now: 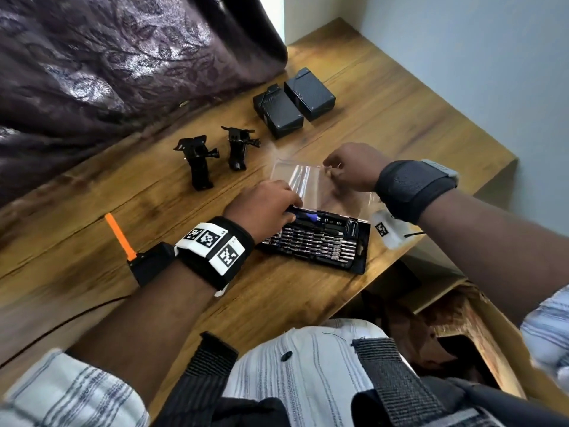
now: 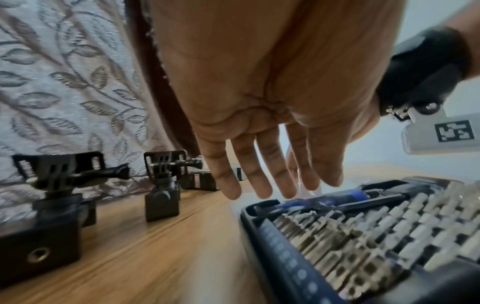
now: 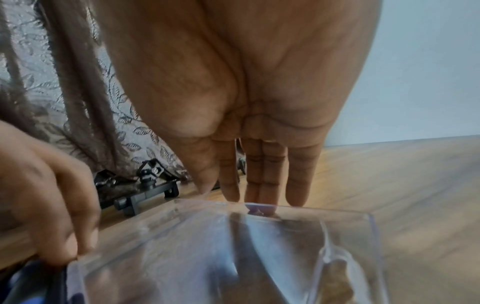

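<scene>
Wooden table: bit case at front edge; two mounts, two black boxes behind.

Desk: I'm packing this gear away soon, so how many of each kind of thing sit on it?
Black boxes: 2
Black camera mounts: 2
Bit kit, lid open, its bits counted with it: 1
Blue-handled driver, lying in the kit: 1
Total: 6

Purple leaf-patterned curtain, blue-handled screwdriver
</scene>
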`<state>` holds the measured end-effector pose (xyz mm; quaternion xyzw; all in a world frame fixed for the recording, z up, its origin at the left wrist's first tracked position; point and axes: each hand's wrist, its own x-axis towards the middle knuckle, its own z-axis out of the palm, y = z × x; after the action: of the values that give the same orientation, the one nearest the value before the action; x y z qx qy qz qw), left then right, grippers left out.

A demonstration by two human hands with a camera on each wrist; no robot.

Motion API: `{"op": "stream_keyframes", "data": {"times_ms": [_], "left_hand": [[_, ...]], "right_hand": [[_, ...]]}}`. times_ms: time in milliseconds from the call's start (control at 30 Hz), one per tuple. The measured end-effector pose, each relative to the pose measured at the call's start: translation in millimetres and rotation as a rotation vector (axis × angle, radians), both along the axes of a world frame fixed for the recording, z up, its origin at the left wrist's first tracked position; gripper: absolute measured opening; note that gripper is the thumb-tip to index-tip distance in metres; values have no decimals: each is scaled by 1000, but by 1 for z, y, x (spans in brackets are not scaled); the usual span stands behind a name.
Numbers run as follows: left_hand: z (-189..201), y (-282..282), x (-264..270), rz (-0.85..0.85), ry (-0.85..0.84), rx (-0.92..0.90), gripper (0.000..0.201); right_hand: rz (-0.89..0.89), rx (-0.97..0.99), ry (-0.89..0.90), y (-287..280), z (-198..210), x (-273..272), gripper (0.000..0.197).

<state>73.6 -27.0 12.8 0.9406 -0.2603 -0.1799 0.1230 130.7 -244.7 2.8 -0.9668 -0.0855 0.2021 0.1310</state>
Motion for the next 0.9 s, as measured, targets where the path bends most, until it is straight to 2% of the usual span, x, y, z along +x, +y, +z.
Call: {"op": "stream_keyframes", "data": {"times_ms": [167, 333, 400, 533, 600, 733, 900], "left_hand": [[-3, -26, -1, -118, -62, 74, 24], [-2, -53, -1, -287, -209, 260, 21], [1, -60, -1, -356, -247, 310, 14], [8, -66, 1, -424, -228, 383, 10], [10, -67, 3, -461, -230, 420, 8], [12, -70, -1, -556, -235, 482, 9], [6, -64, -7, -583, -244, 442, 13]], "right_hand": [[-188, 134, -30, -25, 3, -24, 38], [-487, 199, -79, -50, -14, -78, 37], [-542, 205, -53, -55, -20, -100, 33], [-609, 240, 54, -53, -29, -131, 15], [-619, 271, 92, -50, -32, -135, 20], [-568, 205, 84, -48, -31, -131, 29], [-533, 174, 127, -42, -31, -124, 25]]}}
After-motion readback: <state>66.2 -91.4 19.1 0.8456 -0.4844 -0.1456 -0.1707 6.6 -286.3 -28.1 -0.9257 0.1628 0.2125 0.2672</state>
